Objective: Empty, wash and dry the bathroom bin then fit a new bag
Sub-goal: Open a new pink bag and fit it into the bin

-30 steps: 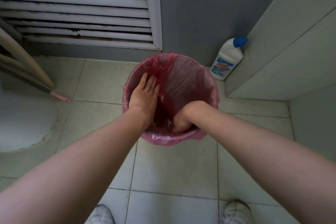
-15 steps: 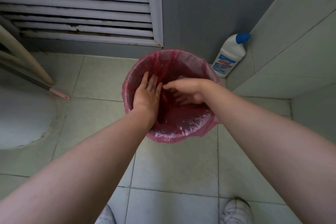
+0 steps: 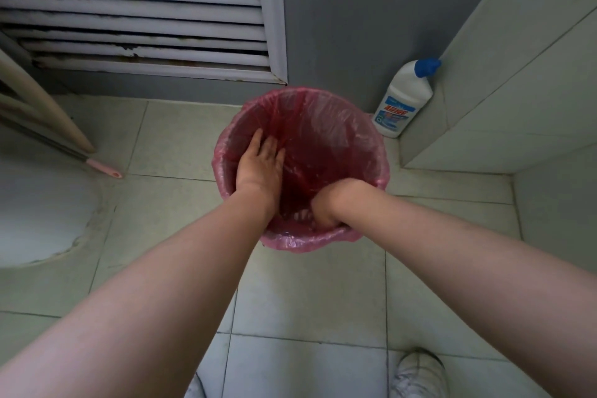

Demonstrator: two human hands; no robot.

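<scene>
Head view: R hand [image 3: 326, 208], above the bin [image 3: 302, 244] mouth 0.5 s ago, now reaches down inside at its near wall, fingers hidden – can't tell its grip. L hand [image 3: 260, 166] unchanged, flat, fingers straight, pressing the pink bag [image 3: 326, 126] on bin's left inner wall. Bleach bottle [image 3: 403, 100] stands just right-behind bin.

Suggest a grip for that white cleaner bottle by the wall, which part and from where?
Grip the white bottle at its narrow shoulder below the blue cap, coming from above and from the bin side. It stands upright in a corner, so the wall blocks its far and right sides.
</scene>
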